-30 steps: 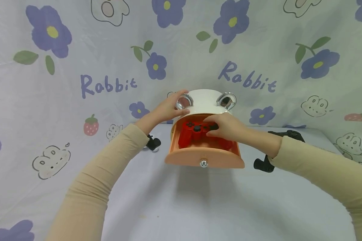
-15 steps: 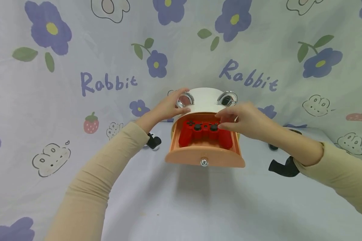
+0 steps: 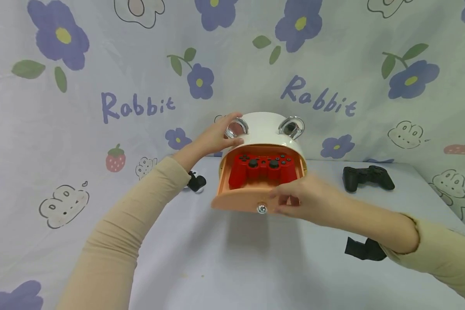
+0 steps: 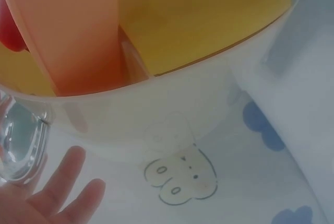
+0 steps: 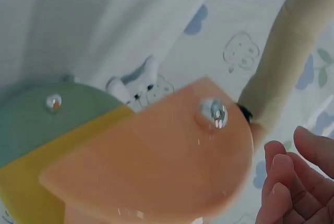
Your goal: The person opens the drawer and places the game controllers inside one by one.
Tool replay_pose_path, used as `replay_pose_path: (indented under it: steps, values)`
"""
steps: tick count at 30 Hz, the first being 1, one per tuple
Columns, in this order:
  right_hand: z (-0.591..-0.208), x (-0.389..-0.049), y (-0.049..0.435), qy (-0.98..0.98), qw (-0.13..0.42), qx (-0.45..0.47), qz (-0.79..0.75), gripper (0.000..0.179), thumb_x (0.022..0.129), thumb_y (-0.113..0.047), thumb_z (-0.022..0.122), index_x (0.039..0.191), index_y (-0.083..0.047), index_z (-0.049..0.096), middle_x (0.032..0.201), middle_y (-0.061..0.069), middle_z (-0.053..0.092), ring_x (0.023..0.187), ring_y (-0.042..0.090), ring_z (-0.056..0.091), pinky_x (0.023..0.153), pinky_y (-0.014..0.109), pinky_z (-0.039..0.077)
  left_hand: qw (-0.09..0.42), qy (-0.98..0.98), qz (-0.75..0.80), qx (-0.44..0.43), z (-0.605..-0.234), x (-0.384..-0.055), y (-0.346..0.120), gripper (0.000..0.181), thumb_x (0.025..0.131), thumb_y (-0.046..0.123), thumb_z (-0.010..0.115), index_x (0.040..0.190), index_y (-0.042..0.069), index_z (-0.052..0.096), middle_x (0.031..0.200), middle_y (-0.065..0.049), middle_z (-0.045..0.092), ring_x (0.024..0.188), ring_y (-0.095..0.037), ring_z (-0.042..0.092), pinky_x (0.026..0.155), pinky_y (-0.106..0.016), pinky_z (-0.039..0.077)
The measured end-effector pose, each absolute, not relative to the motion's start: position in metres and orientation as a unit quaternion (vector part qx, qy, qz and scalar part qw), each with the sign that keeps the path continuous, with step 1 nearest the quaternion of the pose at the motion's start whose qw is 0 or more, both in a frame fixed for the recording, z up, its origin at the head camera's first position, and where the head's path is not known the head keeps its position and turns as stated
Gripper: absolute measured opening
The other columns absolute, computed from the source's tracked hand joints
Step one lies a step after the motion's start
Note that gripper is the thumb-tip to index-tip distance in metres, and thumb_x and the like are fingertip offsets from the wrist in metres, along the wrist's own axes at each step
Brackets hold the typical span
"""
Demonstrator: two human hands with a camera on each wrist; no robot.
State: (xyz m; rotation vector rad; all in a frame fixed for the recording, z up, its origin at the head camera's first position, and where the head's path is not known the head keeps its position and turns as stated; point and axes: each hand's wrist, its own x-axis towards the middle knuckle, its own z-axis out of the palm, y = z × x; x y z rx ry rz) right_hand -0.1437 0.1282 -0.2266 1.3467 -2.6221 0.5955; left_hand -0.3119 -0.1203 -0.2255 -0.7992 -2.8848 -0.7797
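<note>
A white rounded box (image 3: 263,125) with shiny silver ears stands at the back of the table. Its orange drawer (image 3: 236,200) is pulled out, with a red game controller (image 3: 262,170) lying in it. My left hand (image 3: 217,137) rests at the box's left ear (image 4: 21,140), thumb in front, fingers extended. My right hand (image 3: 314,200) is at the drawer front's right half, fingertips close to the silver knob (image 3: 261,209), nothing held. In the right wrist view its fingers (image 5: 282,185) are loosely bent beside the orange front.
A black game controller (image 3: 368,177) lies on the table right of the box. In the right wrist view, a green drawer front (image 5: 57,122) with its own knob shows under the orange drawer. A white thing with dark spots (image 5: 138,84) lies beyond it. A patterned cloth (image 3: 139,64) hangs behind.
My right hand has drawn back from over the red controller, off to the right, then come down to the drawer front. The left hand stays at the ear. The drawer has not moved.
</note>
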Motion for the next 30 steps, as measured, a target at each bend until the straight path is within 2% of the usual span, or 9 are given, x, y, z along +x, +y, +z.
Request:
replay_pose_path:
  steps: [5,8,18,24,30]
  values:
    - [-0.247,-0.137,0.12,-0.864,0.068,0.459,0.194,0.024,0.075,-0.01,0.074,0.098,-0.013,0.068,0.068,-0.009,0.06,0.057,-0.001,0.048,0.053,0.012,0.044,0.026,-0.934,-0.252,-0.252,-0.227,-0.313,-0.121,0.076,0.083,0.031,0.067,0.144,0.02,0.023,0.146,-0.005,0.031,0.097,-0.025,0.057,0.088,-0.038,0.048]
    - [-0.26,-0.137,0.116,-0.86,0.088,0.463,0.198,0.028,0.075,-0.008,0.074,0.101,-0.013,0.066,0.072,-0.007,0.063,0.058,0.0,0.049,0.054,0.011,0.044,0.025,-0.937,-0.249,-0.246,-0.227,-0.313,-0.121,0.076,0.083,0.032,0.067,0.144,0.022,0.022,0.146,-0.005,0.03,0.097,-0.025,0.057,0.088,-0.039,0.049]
    - [-0.29,-0.144,0.109,-0.826,0.24,0.479,0.177,0.035,0.067,-0.01,0.08,0.095,-0.012,0.06,0.069,-0.005,0.066,0.052,0.004,0.055,0.057,0.016,0.048,0.025,-0.937,-0.246,-0.246,-0.226,-0.313,-0.12,0.077,0.083,0.034,0.067,0.144,0.023,0.022,0.146,-0.004,0.03,0.097,-0.025,0.057,0.087,-0.04,0.049]
    - [-0.301,-0.15,0.105,-0.821,0.302,0.454,0.171,0.035,0.063,-0.011,0.082,0.091,-0.014,0.06,0.067,-0.006,0.067,0.055,0.005,0.06,0.053,0.018,0.048,0.025,-0.938,-0.245,-0.245,-0.226,-0.312,-0.12,0.076,0.083,0.033,0.067,0.144,0.023,0.022,0.146,-0.004,0.031,0.099,-0.025,0.056,0.087,-0.04,0.05]
    - [-0.31,-0.155,0.102,-0.811,0.351,0.438,0.165,0.037,0.061,-0.012,0.083,0.09,-0.016,0.062,0.062,-0.008,0.063,0.053,0.005,0.058,0.051,0.016,0.046,0.025,-0.937,-0.244,-0.248,-0.227,-0.312,-0.12,0.076,0.083,0.034,0.066,0.144,0.022,0.022,0.146,-0.005,0.031,0.094,-0.025,0.058,0.086,-0.039,0.05]
